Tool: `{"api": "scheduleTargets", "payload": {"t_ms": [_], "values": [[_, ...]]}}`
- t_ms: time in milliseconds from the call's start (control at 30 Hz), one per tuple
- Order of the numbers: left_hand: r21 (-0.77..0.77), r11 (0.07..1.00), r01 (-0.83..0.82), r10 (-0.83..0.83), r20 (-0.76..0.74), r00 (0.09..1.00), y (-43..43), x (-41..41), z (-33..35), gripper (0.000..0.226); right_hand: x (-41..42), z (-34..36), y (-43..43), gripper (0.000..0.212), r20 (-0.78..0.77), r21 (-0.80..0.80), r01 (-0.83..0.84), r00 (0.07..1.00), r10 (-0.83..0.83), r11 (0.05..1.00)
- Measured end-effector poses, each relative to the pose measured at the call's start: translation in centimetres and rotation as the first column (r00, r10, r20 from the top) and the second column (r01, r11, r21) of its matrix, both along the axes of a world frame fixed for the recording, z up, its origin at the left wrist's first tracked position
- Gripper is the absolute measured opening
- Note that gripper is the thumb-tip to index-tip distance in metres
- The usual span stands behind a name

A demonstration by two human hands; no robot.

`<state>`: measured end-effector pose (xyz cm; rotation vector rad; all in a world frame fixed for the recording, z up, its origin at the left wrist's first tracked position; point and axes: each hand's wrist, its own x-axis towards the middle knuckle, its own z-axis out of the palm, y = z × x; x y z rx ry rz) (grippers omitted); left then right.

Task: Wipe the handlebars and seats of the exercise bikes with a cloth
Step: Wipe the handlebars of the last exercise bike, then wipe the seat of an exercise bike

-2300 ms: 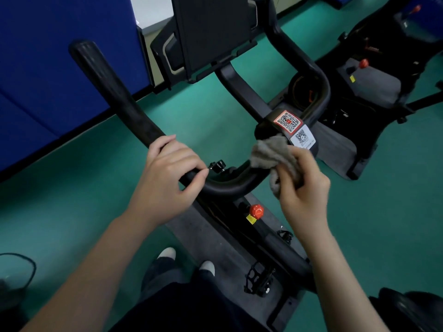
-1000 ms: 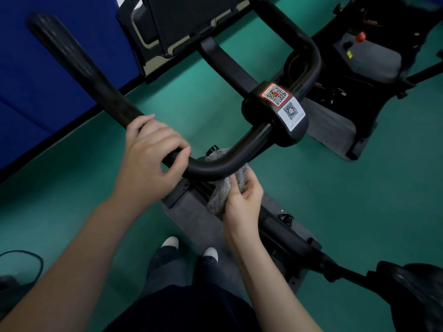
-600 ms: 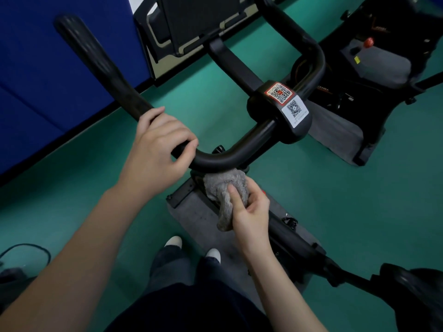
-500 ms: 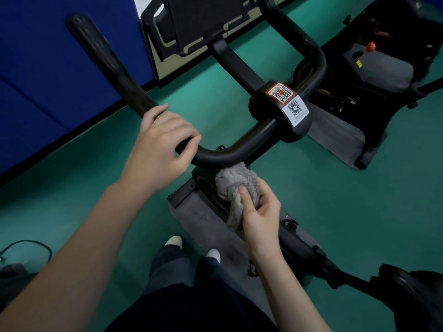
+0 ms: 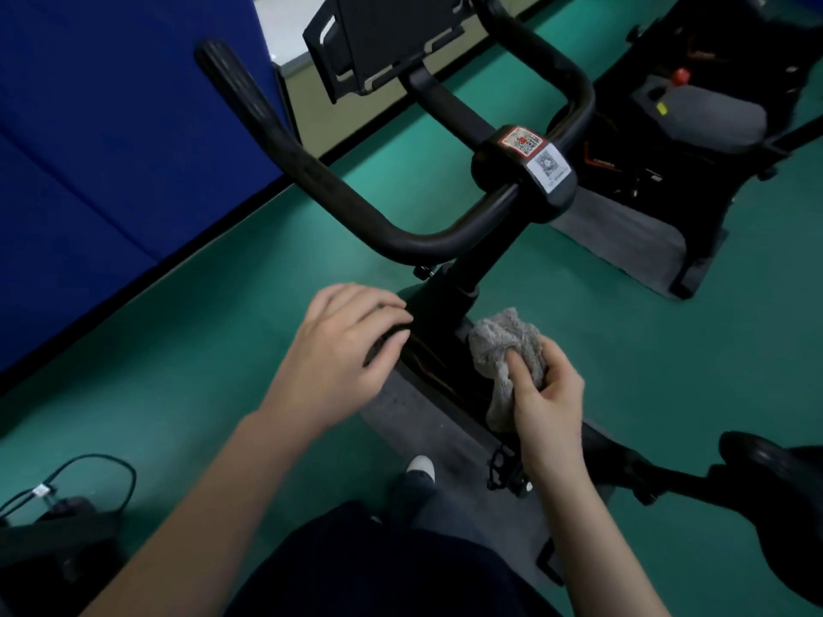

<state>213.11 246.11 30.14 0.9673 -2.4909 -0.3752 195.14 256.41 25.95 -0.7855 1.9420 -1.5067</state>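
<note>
Both hands have come off the curved black tubular handlebar (image 5: 401, 242), which half a second ago the left hand (image 5: 343, 349) gripped. That hand now hovers open, fingers loosely spread, at the handlebar's six o'clock. At the left hand's three o'clock, the right hand (image 5: 543, 394) clutches the crumpled grey terry cloth (image 5: 505, 345), bunched into a lumpy wad below the bar, not touching it.

left hand (image 5: 345, 345) loosely open, palm down; right hand (image 5: 545, 396) fisted, thumb up.

Nubby grey cloth (image 5: 505, 345), smooth semi-gloss black handlebar (image 5: 392, 233), paper stickers (image 5: 534, 155), matt green floor (image 5: 200, 349)
</note>
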Motion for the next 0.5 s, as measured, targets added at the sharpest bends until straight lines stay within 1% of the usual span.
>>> {"api": "scheduleTargets", "payload": {"t_ms": [100, 200, 300, 433, 500], "values": [[0.067, 0.997, 0.03, -0.034, 0.054, 0.998, 1.5, 1.8, -0.9, 0.023, 2.0, -0.2, 2.8, 0.024, -0.035, 0.01, 0.056, 0.998, -0.055, 0.998], [0.112, 0.992, 0.064, -0.075, 0.092, 0.993, 2.7, 3.7, -1.5, 0.028, 4.5, -0.6, 5.9, 0.019, -0.046, 0.038, 0.109, 0.993, -0.107, 0.993], [0.121, 0.986, 0.115, -0.129, 0.122, 0.984, 4.1, 5.3, -2.3, 0.025, 7.0, -0.7, 9.0, 0.018, -0.071, 0.064, 0.158, 0.986, -0.153, 0.985], [0.176, 0.965, 0.194, -0.226, 0.184, 0.957, 6.2, 6.6, -3.7, 0.03, 9.7, -0.5, 12.9, 0.028, -0.121, 0.077, 0.228, 0.969, -0.218, 0.971], [0.217, 0.948, 0.234, -0.283, 0.23, 0.931, 7.4, 6.9, -4.5, 0.035, 10.7, -0.5, 14.9, 0.029, -0.128, 0.094, 0.272, 0.957, -0.259, 0.958]]}}
